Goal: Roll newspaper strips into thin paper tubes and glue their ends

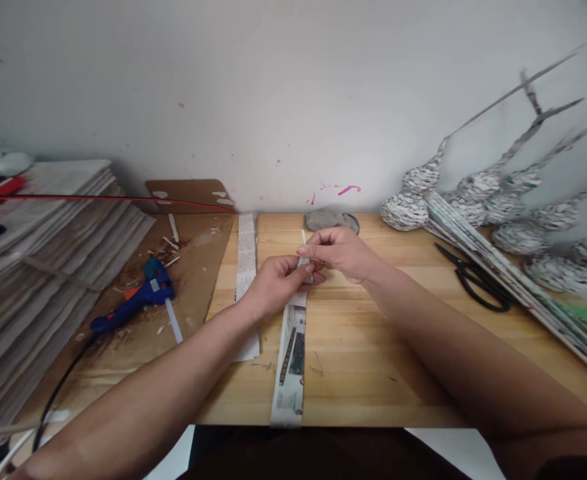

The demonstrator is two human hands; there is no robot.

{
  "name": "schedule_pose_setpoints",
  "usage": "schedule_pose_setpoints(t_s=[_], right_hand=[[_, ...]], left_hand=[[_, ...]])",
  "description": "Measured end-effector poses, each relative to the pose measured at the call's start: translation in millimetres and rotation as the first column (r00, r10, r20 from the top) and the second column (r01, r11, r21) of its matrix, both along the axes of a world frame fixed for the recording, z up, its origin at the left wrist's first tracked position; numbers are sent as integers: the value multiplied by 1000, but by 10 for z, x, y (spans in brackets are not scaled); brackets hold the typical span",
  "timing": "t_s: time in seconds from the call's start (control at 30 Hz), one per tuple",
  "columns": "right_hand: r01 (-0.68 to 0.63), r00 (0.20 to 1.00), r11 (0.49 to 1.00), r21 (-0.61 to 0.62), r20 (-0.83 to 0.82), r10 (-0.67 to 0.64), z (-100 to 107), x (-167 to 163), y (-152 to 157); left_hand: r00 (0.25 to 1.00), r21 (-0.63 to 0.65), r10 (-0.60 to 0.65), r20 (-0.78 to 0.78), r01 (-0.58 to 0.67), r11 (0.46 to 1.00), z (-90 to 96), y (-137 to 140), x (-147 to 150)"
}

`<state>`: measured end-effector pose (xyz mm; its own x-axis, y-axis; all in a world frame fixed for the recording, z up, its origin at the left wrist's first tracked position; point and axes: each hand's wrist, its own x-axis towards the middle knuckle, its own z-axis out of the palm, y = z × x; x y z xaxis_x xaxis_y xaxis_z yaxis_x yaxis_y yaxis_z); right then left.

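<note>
A long strip of newspaper [291, 363] runs from my fingers down over the table's front edge. My left hand [281, 280] is closed on its upper part, pinching it between thumb and fingers. My right hand [338, 253] pinches the strip's far end, where the paper looks narrowed or rolled and a thin white tip sticks up. Both hands touch or nearly touch each other there. Another newspaper strip [247, 250] lies flat on the table to the left, partly hidden by my left hand and forearm.
A blue glue gun [136, 297] rests on brown cardboard [193, 267] beside stacked newspapers [68, 260] at left. A grey cloth-like lump [331, 219] sits behind my hands. Black scissors [478, 280], rolled paper sticks [503, 267] and woven paper gourds [406, 210] lie at right.
</note>
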<state>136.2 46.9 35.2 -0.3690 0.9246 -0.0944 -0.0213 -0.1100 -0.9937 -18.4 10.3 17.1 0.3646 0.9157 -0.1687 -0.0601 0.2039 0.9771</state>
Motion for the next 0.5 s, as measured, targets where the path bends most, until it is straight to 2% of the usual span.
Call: schedule_pose_setpoints(t_s=[0.17,0.3,0.5], right_hand=[[-20,999,998,-63,-44,17,-3,-29,-28],[-20,999,996,-89,-53,15,9,-42,-45],[-173,985,985,-24,-17,172,34,18,-19]], left_hand=[[995,83,-47,-93,55,995,-13,-6,-19],[996,62,-34,-80,39,997,-19,-3,-18],[995,53,-52,-88,57,997,-6,0,-17]])
